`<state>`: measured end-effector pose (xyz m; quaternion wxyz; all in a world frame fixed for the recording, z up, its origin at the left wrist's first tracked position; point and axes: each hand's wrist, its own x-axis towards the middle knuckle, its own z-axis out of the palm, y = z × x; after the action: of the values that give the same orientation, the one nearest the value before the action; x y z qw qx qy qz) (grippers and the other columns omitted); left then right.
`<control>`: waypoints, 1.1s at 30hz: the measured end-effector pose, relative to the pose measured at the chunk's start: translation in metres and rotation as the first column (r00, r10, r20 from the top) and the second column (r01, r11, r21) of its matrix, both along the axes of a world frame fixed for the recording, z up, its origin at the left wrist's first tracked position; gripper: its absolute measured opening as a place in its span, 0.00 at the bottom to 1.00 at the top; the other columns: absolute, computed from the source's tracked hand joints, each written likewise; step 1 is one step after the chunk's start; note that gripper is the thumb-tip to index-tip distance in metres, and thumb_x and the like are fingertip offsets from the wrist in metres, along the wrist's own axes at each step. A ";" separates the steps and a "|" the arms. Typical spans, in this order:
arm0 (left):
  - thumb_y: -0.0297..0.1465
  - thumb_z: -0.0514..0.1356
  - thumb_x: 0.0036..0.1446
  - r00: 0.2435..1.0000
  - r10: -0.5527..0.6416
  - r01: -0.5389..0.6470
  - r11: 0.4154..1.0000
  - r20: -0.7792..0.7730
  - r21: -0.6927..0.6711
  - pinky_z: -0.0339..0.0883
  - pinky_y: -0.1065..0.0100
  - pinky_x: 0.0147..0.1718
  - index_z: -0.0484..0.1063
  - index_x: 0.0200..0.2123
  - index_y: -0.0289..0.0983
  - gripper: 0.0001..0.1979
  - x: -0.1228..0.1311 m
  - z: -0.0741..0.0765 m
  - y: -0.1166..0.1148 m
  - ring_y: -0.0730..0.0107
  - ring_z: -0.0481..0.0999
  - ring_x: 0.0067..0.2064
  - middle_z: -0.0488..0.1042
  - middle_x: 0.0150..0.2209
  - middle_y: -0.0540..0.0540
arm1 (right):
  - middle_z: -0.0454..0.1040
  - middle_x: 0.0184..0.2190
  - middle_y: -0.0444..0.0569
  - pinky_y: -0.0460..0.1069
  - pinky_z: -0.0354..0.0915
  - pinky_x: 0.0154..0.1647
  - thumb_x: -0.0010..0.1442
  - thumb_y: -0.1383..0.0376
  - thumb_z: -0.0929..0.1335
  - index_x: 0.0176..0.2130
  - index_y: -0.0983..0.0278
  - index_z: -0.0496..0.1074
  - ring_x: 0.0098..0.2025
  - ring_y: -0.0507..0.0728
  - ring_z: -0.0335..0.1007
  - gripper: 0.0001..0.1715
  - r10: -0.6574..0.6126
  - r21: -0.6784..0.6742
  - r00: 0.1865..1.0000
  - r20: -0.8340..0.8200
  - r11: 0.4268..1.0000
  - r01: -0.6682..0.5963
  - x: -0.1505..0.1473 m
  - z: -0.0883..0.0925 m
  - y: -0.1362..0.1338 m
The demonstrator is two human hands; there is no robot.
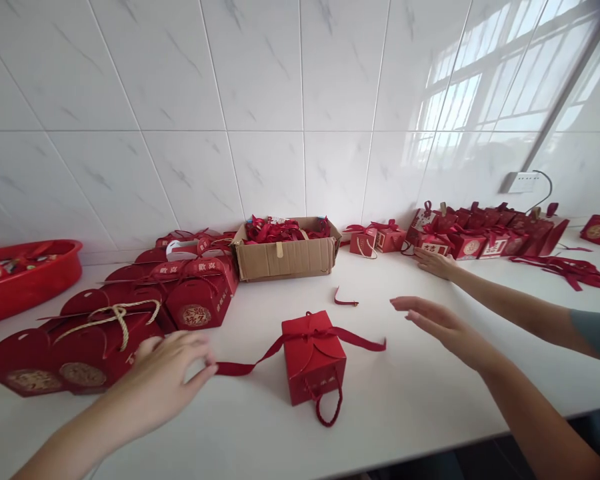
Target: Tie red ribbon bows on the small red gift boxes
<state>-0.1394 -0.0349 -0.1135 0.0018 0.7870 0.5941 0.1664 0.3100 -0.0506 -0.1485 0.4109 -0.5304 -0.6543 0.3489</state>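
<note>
A small red gift box [314, 360] with a dark red cord handle stands on the white counter in front of me. A red ribbon [240, 368] is tied across its top, its two tails spread left and right. My left hand [173, 367] is at the left tail, thumb and forefinger closed on its end. My right hand [445, 327] hovers beyond the right tail's free end, fingers stretched out and holding nothing. A short piece of ribbon [345, 298] lies behind the box.
A cardboard box [286, 259] of red ribbons stands against the tiled wall. Large red gift boxes [195, 307] and a red basin [30, 283] are at left. Another person's hand [435, 263] touches small gift boxes [467, 245] at right, near loose ribbons [570, 270].
</note>
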 end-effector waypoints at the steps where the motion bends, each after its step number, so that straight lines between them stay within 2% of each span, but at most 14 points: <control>1: 0.40 0.57 0.52 0.998 -0.057 0.058 0.997 0.021 -0.054 0.57 0.59 0.47 0.73 0.26 0.44 0.09 0.017 0.003 0.000 0.56 0.71 0.48 0.76 0.43 0.50 | 0.70 0.52 0.52 0.57 0.61 0.54 0.59 0.49 0.64 0.48 0.58 0.71 0.54 0.63 0.63 0.23 -0.029 0.020 0.999 -0.023 0.999 0.029 -0.010 0.005 0.004; 4: 0.43 0.54 0.55 0.958 -0.129 0.175 0.970 0.256 -0.166 0.61 0.61 0.45 0.67 0.37 0.43 0.12 0.063 0.005 0.003 0.59 0.70 0.47 0.73 0.44 0.47 | 0.74 0.42 0.52 0.54 0.63 0.48 0.60 0.48 0.62 0.41 0.62 0.72 0.46 0.60 0.68 0.22 0.034 0.027 0.999 -0.016 0.999 -0.033 -0.047 0.013 0.016; 7: 0.45 0.56 0.54 0.874 -0.132 0.280 0.923 0.468 -0.264 0.62 0.62 0.46 0.62 0.36 0.41 0.14 0.091 -0.006 0.009 0.61 0.70 0.45 0.71 0.41 0.46 | 0.72 0.34 0.48 0.50 0.63 0.41 0.59 0.49 0.63 0.34 0.63 0.70 0.37 0.55 0.67 0.21 0.160 -0.009 0.987 0.017 0.987 -0.159 -0.084 0.008 0.024; 9: 0.45 0.57 0.53 0.815 -0.090 0.331 0.883 0.572 -0.333 0.63 0.63 0.42 0.59 0.34 0.40 0.15 0.101 -0.017 0.014 0.64 0.70 0.40 0.69 0.38 0.47 | 0.69 0.28 0.44 0.47 0.61 0.32 0.57 0.49 0.65 0.30 0.63 0.65 0.31 0.51 0.64 0.20 0.204 -0.063 0.979 -0.006 0.977 -0.204 -0.101 -0.001 0.027; 12: 0.46 0.58 0.52 0.735 0.011 0.370 0.831 0.678 -0.415 0.64 0.68 0.33 0.57 0.33 0.40 0.17 0.106 -0.026 0.018 0.68 0.69 0.35 0.68 0.35 0.50 | 0.61 0.22 0.38 0.44 0.51 0.22 0.54 0.48 0.67 0.28 0.62 0.58 0.23 0.48 0.56 0.23 0.215 -0.214 0.973 -0.085 0.950 -0.228 -0.112 -0.009 0.029; 14: 0.47 0.58 0.51 0.726 0.067 0.378 0.793 0.685 -0.478 0.61 0.70 0.29 0.59 0.33 0.40 0.18 0.107 -0.026 0.020 0.69 0.67 0.33 0.67 0.34 0.50 | 0.59 0.21 0.37 0.43 0.45 0.19 0.54 0.47 0.67 0.27 0.62 0.56 0.21 0.46 0.51 0.24 0.224 -0.300 0.966 -0.133 0.920 -0.254 -0.111 -0.008 0.028; 17: 0.49 0.56 0.52 0.743 0.059 0.410 0.746 0.666 -0.524 0.58 0.69 0.30 0.65 0.33 0.37 0.19 0.108 -0.022 0.022 0.69 0.65 0.32 0.67 0.32 0.50 | 0.57 0.20 0.37 0.43 0.41 0.18 0.53 0.45 0.67 0.26 0.63 0.57 0.20 0.45 0.45 0.26 0.235 -0.340 0.965 -0.116 0.904 -0.261 -0.105 -0.002 0.027; 19: 0.50 0.56 0.51 0.756 0.037 0.403 0.761 0.653 -0.509 0.56 0.69 0.31 0.66 0.29 0.36 0.21 0.109 -0.020 0.024 0.70 0.63 0.31 0.65 0.28 0.51 | 0.57 0.18 0.38 0.43 0.40 0.17 0.54 0.42 0.63 0.24 0.63 0.57 0.18 0.45 0.43 0.29 0.252 -0.351 0.965 -0.074 0.899 -0.262 -0.101 0.002 0.027; 22: 0.51 0.60 0.46 0.794 0.055 0.300 0.830 0.606 -0.470 0.48 0.70 0.26 0.56 0.21 0.38 0.24 0.109 -0.020 0.027 0.74 0.55 0.26 0.54 0.22 0.55 | 0.58 0.15 0.40 0.44 0.41 0.16 0.58 0.39 0.55 0.19 0.64 0.57 0.16 0.45 0.42 0.35 0.266 -0.358 0.964 -0.027 0.897 -0.258 -0.098 0.005 0.027; 25: 0.51 0.62 0.42 0.823 0.050 0.226 0.885 0.566 -0.407 0.43 0.71 0.24 0.48 0.20 0.39 0.28 0.106 -0.021 0.028 0.75 0.49 0.25 0.46 0.22 0.56 | 0.55 0.13 0.39 0.44 0.42 0.16 0.54 0.39 0.61 0.18 0.64 0.58 0.16 0.45 0.43 0.34 0.209 -0.311 0.976 0.058 0.933 -0.181 -0.097 0.005 0.026; 27: 0.51 0.63 0.41 0.845 0.038 0.210 0.893 0.533 -0.397 0.41 0.71 0.24 0.48 0.20 0.39 0.29 0.103 -0.022 0.028 0.75 0.48 0.25 0.46 0.22 0.56 | 0.51 0.13 0.37 0.44 0.41 0.15 0.51 0.40 0.65 0.18 0.64 0.60 0.16 0.45 0.41 0.32 0.168 -0.265 0.981 0.101 0.955 -0.136 -0.096 0.004 0.026; 30: 0.51 0.64 0.40 0.856 0.025 0.214 0.892 0.517 -0.398 0.42 0.71 0.23 0.50 0.20 0.39 0.28 0.100 -0.022 0.028 0.75 0.48 0.25 0.47 0.22 0.56 | 0.48 0.13 0.36 0.44 0.39 0.14 0.50 0.40 0.65 0.18 0.64 0.60 0.16 0.45 0.38 0.32 0.163 -0.271 0.982 0.096 0.953 -0.131 -0.091 0.003 0.026; 33: 0.50 0.64 0.41 0.834 -0.007 0.260 0.886 0.552 -0.383 0.45 0.71 0.25 0.54 0.21 0.39 0.25 0.101 -0.019 0.028 0.75 0.50 0.26 0.49 0.23 0.55 | 0.54 0.13 0.37 0.44 0.41 0.14 0.54 0.38 0.60 0.22 0.64 0.66 0.14 0.45 0.41 0.33 0.224 -0.367 0.974 0.037 0.909 -0.195 -0.084 0.001 0.026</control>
<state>-0.0385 -0.0067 -0.1329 0.3581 0.7279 0.5336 0.2392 0.2258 -0.0246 -0.1473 0.2405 -0.5368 -0.6477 0.4842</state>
